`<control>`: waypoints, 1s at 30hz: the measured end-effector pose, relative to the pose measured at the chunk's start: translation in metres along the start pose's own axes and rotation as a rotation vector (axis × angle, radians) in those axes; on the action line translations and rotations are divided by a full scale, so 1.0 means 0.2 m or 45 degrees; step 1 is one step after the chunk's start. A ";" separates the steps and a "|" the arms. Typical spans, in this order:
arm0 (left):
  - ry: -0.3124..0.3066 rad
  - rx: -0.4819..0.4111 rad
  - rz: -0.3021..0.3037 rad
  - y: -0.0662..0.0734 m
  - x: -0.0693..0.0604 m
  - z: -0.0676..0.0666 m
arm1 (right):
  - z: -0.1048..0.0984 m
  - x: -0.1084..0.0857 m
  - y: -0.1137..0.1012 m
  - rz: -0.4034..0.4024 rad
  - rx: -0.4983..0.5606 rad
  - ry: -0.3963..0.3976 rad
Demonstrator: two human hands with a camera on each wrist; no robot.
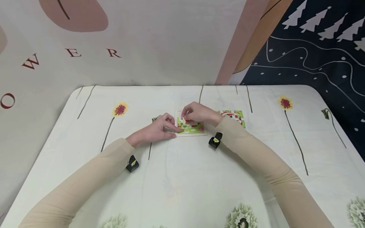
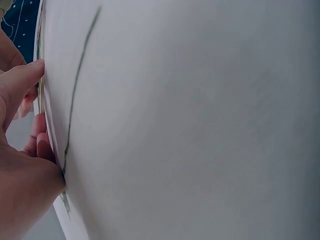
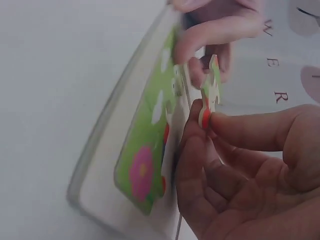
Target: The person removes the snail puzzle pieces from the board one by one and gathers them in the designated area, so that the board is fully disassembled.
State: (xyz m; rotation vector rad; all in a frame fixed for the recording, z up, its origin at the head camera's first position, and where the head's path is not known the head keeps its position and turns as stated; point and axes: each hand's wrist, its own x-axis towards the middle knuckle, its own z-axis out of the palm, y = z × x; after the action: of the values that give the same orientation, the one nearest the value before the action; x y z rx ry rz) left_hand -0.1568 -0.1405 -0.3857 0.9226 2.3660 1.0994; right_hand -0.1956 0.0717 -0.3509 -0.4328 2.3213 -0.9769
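Note:
A partly assembled puzzle (image 1: 191, 129) (image 3: 141, 165), green with a pink flower, lies in a pale tray (image 1: 192, 136) (image 3: 95, 185). My right hand (image 1: 201, 113) (image 3: 250, 175) pinches a puzzle piece (image 3: 212, 92) between thumb and fingers, tilted above the puzzle. From the left, my left hand (image 1: 156, 128) (image 2: 25, 165) rests at the tray's edge, one finger extended onto the puzzle's lower left corner. In the right wrist view, fingers of the left hand (image 3: 220, 35) touch the puzzle's far end. My right hand hides part of the puzzle in the head view.
A second colourful picture (image 1: 238, 116), green and red, lies right of the tray, partly behind my right forearm. The table has a white cloth (image 1: 176, 177) printed with flowers and stems. A patterned fabric (image 1: 176, 47) hangs behind the far edge. Black straps sit at both wrists.

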 end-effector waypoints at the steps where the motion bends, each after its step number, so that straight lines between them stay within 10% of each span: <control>1: -0.002 0.001 -0.003 0.00 0.00 0.00 | 0.00 0.00 0.00 0.005 0.008 0.000; 30: -0.011 -0.050 -0.016 0.00 0.00 0.00 | -0.06 -0.11 0.11 -0.025 0.057 0.115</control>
State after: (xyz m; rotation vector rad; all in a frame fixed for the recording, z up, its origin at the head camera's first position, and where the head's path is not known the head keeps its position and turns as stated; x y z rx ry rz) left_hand -0.1574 -0.1410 -0.3853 0.8963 2.3315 1.1311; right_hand -0.1877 0.1031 -0.3520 -0.4023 2.3742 -1.0761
